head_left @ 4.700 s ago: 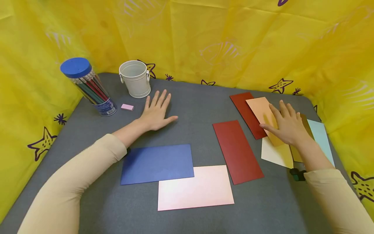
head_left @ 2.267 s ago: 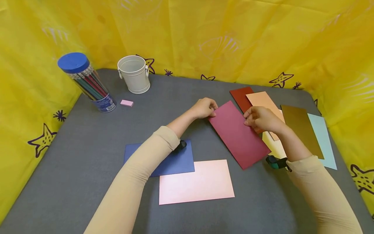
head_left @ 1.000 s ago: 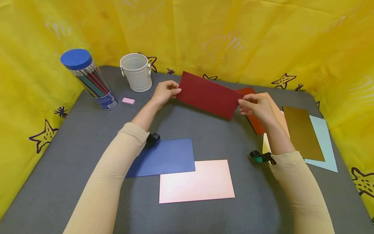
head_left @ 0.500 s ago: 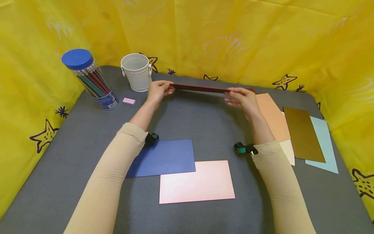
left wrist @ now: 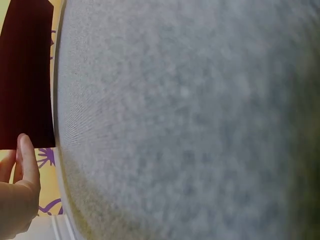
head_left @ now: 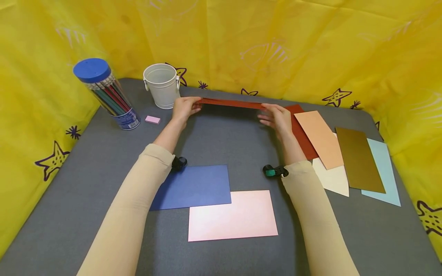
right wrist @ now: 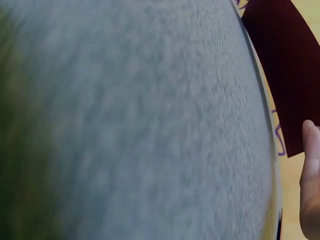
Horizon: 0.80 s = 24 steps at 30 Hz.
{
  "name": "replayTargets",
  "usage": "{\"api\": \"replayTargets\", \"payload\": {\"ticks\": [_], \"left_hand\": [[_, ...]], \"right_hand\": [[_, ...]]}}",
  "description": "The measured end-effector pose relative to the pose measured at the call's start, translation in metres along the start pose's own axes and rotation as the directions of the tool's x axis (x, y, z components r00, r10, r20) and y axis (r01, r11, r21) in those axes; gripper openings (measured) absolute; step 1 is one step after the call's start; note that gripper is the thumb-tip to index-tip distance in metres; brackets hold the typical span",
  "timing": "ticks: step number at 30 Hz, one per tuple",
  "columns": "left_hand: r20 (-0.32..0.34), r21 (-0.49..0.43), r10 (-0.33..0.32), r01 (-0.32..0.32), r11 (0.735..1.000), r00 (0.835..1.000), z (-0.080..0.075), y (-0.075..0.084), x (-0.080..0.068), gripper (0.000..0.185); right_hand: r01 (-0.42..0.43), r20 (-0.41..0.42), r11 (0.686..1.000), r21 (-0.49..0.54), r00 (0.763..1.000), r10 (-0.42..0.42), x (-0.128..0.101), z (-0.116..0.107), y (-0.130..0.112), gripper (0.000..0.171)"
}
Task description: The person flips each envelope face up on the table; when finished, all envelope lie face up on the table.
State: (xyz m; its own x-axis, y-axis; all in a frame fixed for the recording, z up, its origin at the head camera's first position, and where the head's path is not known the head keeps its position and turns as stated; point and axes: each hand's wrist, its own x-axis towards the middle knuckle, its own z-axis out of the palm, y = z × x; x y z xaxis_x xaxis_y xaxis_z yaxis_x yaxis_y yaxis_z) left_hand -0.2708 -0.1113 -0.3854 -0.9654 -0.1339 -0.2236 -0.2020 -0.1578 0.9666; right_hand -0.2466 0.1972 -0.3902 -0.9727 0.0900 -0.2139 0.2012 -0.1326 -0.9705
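Note:
A red card (head_left: 232,104) is held off the table near its back edge, seen almost edge-on in the head view. My left hand (head_left: 183,110) pinches its left end, beside the white bucket. At the other end my right hand (head_left: 278,119) pinches it between thumb and fingers. The left wrist view has the dark side of the card (left wrist: 26,75) above the fingertips of my left hand (left wrist: 19,197). In the right wrist view the card (right wrist: 286,70) bows slightly, with my right hand (right wrist: 311,185) at its lower end.
A blue card (head_left: 197,186) overlaps a pink card (head_left: 235,218) in front. Red (head_left: 304,138), peach (head_left: 321,140), cream (head_left: 331,178), brown (head_left: 359,159) and light blue (head_left: 383,165) cards lie at right. A pencil tub (head_left: 107,92), white bucket (head_left: 161,86) and pink eraser (head_left: 152,119) stand left.
Both hands have picked up the red card from the table, turned it crosswise and tipped it edge-on. Over the last half second my right hand has moved left, uncovering the red card at right.

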Motion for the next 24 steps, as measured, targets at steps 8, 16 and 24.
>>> {"api": "replayTargets", "payload": {"ticks": [8, 16, 24], "left_hand": [[-0.009, 0.094, 0.019, -0.018, 0.995, 1.000, 0.006, -0.003, 0.007, 0.040], [-0.040, 0.131, 0.025, -0.019, 0.991, 0.999, 0.015, -0.005, 0.013, 0.048], [-0.035, 0.439, 0.007, 0.009, 0.898, 0.999, 0.013, -0.008, 0.018, 0.047]], "right_hand": [[-0.019, -0.014, 0.997, 0.069, 1.000, 0.020, 0.009, 0.010, 0.002, 0.034], [-0.039, -0.113, 0.982, 0.185, 0.992, 0.061, 0.014, 0.021, 0.003, 0.043], [-0.098, -0.182, 0.969, 0.226, 0.973, 0.141, 0.014, 0.027, 0.003, 0.040]]}}
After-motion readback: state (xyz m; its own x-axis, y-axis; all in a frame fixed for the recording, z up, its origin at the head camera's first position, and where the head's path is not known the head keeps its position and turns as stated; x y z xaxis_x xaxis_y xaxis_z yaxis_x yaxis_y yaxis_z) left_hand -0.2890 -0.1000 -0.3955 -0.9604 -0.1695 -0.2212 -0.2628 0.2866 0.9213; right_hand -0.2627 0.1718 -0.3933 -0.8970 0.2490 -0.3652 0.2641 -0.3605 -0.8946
